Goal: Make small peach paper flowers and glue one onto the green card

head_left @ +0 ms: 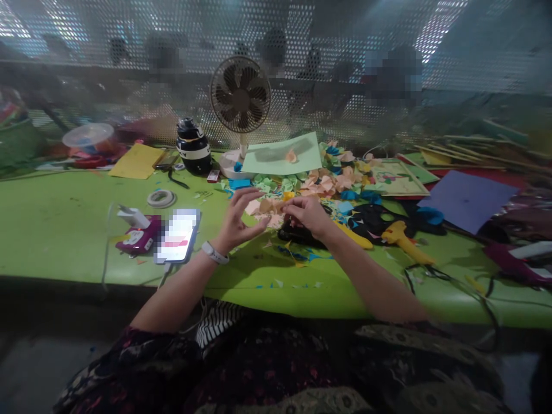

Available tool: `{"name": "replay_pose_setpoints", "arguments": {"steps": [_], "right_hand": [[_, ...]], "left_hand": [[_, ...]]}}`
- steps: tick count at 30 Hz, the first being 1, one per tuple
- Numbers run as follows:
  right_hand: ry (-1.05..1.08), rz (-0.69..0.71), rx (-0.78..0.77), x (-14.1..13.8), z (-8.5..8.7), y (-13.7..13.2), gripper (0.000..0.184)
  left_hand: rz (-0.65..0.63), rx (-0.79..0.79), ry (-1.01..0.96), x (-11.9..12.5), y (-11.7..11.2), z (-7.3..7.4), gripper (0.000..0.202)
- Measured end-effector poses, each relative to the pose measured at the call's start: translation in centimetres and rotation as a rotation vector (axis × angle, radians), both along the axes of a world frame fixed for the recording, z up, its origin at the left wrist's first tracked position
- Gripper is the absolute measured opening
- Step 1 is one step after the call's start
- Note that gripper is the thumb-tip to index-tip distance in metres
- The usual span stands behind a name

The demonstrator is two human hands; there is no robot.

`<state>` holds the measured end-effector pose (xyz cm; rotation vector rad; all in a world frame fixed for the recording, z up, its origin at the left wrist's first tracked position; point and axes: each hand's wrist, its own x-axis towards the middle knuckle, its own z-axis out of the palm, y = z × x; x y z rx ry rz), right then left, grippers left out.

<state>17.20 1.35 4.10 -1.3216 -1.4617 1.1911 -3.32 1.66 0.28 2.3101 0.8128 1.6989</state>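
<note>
My left hand (240,219) is raised over the green table (64,230), fingers curled toward a small peach paper piece (271,207). Its thumb and fingertips touch the left end of that piece. My right hand (307,215) pinches the right end of the same piece, fingers bent. A white band sits on my left wrist (214,253). Just beyond both hands lies a heap of folded peach, green and blue paper scraps (328,181). Under my right hand a dark flat object (297,236) rests on the table.
A phone (177,236) and a purple case (138,234) lie to the left, with a tape roll (161,198). A small fan (240,98) and a helmet (193,146) stand behind. A yellow glue gun (403,238), coloured sheets (466,198) and cables are at the right.
</note>
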Motion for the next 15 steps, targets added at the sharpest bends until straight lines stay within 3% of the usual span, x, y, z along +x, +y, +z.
{"name": "replay_pose_setpoints", "arguments": {"steps": [3, 15], "right_hand": [[0.015, 0.003, -0.018, -0.15, 0.01, -0.10, 0.009], [0.012, 0.041, 0.011, -0.50, -0.31, -0.35, 0.016]], "left_hand": [[-0.046, 0.048, 0.069, 0.22, -0.07, -0.15, 0.047], [-0.037, 0.032, 0.070, 0.44, -0.05, -0.44, 0.040]]}}
